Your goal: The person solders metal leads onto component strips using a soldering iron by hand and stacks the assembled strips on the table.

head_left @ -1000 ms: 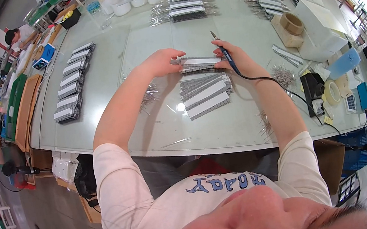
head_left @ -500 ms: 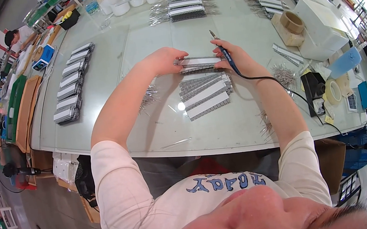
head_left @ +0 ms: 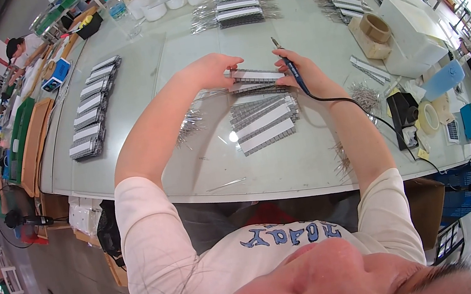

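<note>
My left hand (head_left: 217,71) pinches the left end of a narrow white-faced strip with grey toothed edges (head_left: 258,74). Its right end lies at the fingertips of my right hand (head_left: 305,74), whose fingers are closed. A dark blue soldering iron (head_left: 296,73) is also in that hand, tip pointing up and away, its black cord running along my forearm. Just under the held strip is another similar strip (head_left: 257,87). Nearer me lies a stack of such strips (head_left: 264,124), slightly fanned. Thin metal wires (head_left: 190,123) lie beside my left forearm.
A long row of stacked strips (head_left: 91,111) stands at left. Wired strip bundles (head_left: 238,10) lie at the far side. More wires (head_left: 363,96), a brown tape roll (head_left: 375,28), a white box (head_left: 412,36) and a blue bottle (head_left: 443,79) are at right.
The held strip has tilted and parted slightly from the strip beneath it, with its left end higher. My left hand has shifted slightly up and right. A far co-worker's arm has drawn back.
</note>
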The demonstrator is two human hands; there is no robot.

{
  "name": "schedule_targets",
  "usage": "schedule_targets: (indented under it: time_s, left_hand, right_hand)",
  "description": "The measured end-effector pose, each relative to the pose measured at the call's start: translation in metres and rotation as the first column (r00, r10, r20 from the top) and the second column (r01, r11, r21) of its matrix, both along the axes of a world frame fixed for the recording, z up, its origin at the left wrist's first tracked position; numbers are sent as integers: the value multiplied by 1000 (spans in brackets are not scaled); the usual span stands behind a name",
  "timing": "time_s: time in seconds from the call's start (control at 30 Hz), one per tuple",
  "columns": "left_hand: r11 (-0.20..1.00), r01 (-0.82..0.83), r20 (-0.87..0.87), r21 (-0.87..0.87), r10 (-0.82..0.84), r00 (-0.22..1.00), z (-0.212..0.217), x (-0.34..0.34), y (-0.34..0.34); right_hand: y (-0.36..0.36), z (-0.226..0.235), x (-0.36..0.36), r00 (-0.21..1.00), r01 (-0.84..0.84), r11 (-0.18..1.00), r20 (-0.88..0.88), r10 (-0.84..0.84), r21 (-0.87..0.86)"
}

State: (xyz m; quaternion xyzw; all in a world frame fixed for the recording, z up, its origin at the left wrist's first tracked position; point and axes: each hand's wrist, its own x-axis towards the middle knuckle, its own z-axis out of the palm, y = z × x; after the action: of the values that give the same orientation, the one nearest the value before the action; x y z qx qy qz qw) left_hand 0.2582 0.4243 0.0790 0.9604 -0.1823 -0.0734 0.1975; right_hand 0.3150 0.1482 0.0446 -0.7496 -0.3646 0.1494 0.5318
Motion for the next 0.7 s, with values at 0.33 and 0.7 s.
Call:
schedule_targets:
  time_s: [0.33, 0.7]
  left_hand:
    - [992, 14, 0, 124, -14, 1000, 6, -7, -11]
    - [995, -25, -54, 93, 31, 998, -9, -16, -10]
  right_hand:
    - [-1, 0, -1, 999, -23, 999, -46, 24, 24]
    - [-5, 10, -7, 997, -63, 997, -44, 62, -41]
